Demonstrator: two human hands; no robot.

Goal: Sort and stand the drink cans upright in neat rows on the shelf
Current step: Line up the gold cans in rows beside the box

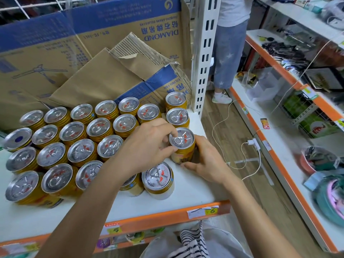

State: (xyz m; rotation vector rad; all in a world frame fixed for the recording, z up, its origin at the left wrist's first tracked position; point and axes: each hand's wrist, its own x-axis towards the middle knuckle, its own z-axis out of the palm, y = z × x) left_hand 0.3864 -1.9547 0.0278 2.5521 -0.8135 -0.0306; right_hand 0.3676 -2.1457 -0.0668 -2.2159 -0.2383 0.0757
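One gold ribbed drink can [181,146], rigid, probably heavy: left hand [149,146] pinches its rim, right hand [202,164] cups its sidewall, the surest hold.

White orange-edged shelf [186,192] bears rows of standing gold cans [81,152], torn cardboard [104,81] behind them.

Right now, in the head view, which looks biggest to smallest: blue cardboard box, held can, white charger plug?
1. blue cardboard box
2. held can
3. white charger plug, farther away, so true size unsure
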